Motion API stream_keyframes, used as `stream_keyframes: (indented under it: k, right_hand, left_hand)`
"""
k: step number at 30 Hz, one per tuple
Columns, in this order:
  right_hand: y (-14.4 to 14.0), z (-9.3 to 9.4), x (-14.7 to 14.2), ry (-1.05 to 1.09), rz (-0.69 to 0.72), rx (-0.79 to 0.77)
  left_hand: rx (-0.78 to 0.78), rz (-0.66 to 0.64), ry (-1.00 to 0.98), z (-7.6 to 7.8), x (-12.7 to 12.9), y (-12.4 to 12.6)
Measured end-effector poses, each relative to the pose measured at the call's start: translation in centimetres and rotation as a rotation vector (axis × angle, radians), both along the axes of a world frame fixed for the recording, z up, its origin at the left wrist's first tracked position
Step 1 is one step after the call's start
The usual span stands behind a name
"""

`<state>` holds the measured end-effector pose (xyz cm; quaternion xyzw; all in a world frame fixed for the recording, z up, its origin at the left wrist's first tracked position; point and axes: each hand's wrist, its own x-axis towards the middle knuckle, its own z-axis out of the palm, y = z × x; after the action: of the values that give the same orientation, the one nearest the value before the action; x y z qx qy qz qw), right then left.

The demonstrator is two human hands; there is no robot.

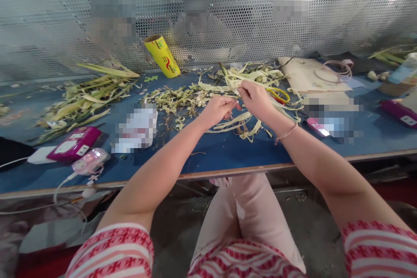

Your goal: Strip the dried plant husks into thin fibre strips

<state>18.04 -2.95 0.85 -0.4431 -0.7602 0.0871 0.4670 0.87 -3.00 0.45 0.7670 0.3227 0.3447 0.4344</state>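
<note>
My left hand (pixel 222 110) is closed in a pinch above the blue table (pixel 208 156). What its fingertips hold is too small to make out. Just beside it on the right, my right hand (pixel 256 97) is closed, its fingertips on a pale leaf strip among the heap of pale green strips (pixel 241 76) behind them. More long strips (pixel 252 128) curl on the tabletop below the hands. To the left of the hands lie small dry plant scraps (pixel 176 97). A yellow loop-shaped handle (pixel 280 94) with a red part shows by my right hand.
A leaning yellow cardboard tube (pixel 163 57) stands before a perforated metal screen (pixel 221 17). Long leaves (pixel 94 91) lie to the left. A purple power socket (pixel 74 143), a pink charm-hung case (pixel 90 161) and cables sit front left. Brown paper (pixel 306 76) lies right.
</note>
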Motion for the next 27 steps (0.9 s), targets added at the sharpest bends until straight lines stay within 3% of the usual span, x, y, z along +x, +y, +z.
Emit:
stream_keyframes:
  k: [9, 14, 17, 27]
  right_hand:
    - [0.3, -0.2, -0.2, 0.054, -0.005, -0.089]
    - [0.7, -0.2, 0.6, 0.214, 0.257, -0.303]
    - [0.4, 0.0, 0.8, 0.191, 0.396, -0.42]
    - [0.0, 0.4, 0.9, 0.076, 0.342, -0.264]
  left_hand:
    - [0.094, -0.053, 0.045, -0.1, -0.4, 0.4]
    - [0.062, 0.035, 0.067, -0.4, -0.2, 0.5]
    - [0.052, 0.07, 0.024, -0.7, 0.0, 0.6]
    - [0.029, 0.012, 0.04, 0.0, -0.2, -0.1]
